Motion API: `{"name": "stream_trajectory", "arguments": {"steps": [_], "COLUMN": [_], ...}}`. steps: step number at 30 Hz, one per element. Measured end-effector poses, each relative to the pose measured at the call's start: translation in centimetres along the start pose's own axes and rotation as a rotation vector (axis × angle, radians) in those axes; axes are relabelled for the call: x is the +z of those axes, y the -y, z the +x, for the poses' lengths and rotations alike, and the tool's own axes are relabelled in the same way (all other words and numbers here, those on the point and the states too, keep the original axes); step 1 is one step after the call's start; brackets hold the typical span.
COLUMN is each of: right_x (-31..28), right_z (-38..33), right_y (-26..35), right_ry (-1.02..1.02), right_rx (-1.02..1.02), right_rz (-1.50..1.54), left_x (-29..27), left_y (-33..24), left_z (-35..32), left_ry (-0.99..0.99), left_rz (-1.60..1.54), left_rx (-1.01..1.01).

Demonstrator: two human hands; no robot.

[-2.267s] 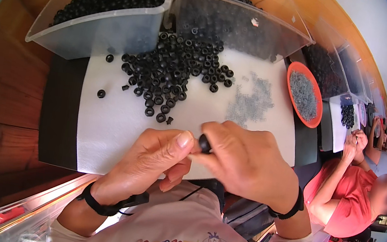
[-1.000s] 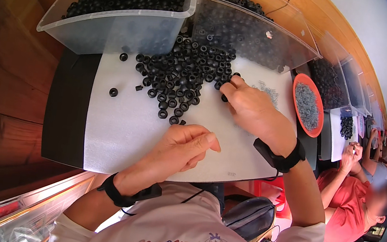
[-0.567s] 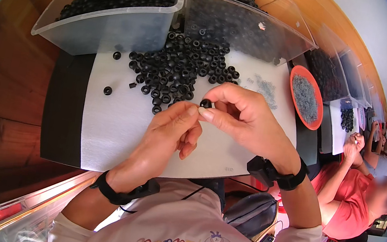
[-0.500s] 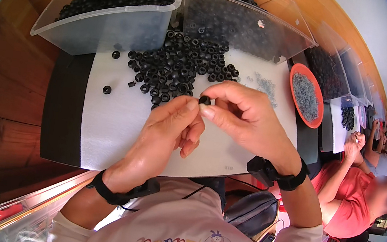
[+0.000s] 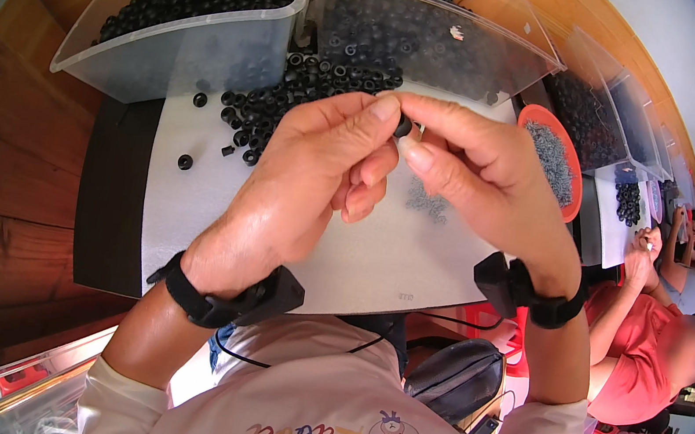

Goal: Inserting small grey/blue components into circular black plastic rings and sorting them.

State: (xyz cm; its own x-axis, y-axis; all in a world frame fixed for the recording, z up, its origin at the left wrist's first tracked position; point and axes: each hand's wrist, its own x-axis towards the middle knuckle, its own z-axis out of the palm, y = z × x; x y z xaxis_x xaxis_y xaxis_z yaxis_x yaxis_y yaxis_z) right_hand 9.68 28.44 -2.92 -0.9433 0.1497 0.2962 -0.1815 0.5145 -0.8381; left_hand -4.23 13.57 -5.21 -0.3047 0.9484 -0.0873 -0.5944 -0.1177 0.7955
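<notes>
Over the middle of the table, my right hand (image 5: 493,162) pinches a small black round plastic part (image 5: 403,125) between thumb and forefinger. My left hand (image 5: 325,152) meets it from the other side, thumb and forefinger pressed together at the part's edge, remaining fingers curled under. Whatever sits in the left fingertips is hidden. Behind my hands a pile of similar black round parts (image 5: 237,117) lies on the white table sheet (image 5: 187,221), partly covered by my left hand. Small grey translucent pieces (image 5: 427,202) lie scattered beneath my right hand.
Two clear bins, one at the left (image 5: 184,52) and one at the centre (image 5: 434,43), hold many black parts along the back. An orange-red bowl (image 5: 577,183) of grey pieces stands right. A person in a red shirt (image 5: 649,348) sits further right, hands raised.
Both hands have risen toward me and slightly right with the black part, looking larger and covering more of the pile. The pinch at the part stays closed.
</notes>
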Motion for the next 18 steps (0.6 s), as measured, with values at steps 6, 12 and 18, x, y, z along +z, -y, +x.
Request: {"name": "stream_trajectory", "arguments": {"steps": [6, 12, 18], "right_x": [-2.6, -4.4, -3.3], "right_z": [0.3, -1.7, -0.8], "right_y": [-1.1, -8.9, -9.6], "right_ry": [-0.081, 0.090, 0.160], "right_rx": [0.396, 0.299, 0.271], "right_rz": [0.035, -0.635, -0.840], "left_x": [-2.2, -3.3, -2.7], "left_y": [0.0, 0.1, -0.2], "left_z": [2.7, 2.7, 3.7], "left_ry": [-0.049, -0.082, -0.046], "left_rz": [-0.003, -0.040, 0.038], "left_rx": [0.006, -0.013, -0.011]}}
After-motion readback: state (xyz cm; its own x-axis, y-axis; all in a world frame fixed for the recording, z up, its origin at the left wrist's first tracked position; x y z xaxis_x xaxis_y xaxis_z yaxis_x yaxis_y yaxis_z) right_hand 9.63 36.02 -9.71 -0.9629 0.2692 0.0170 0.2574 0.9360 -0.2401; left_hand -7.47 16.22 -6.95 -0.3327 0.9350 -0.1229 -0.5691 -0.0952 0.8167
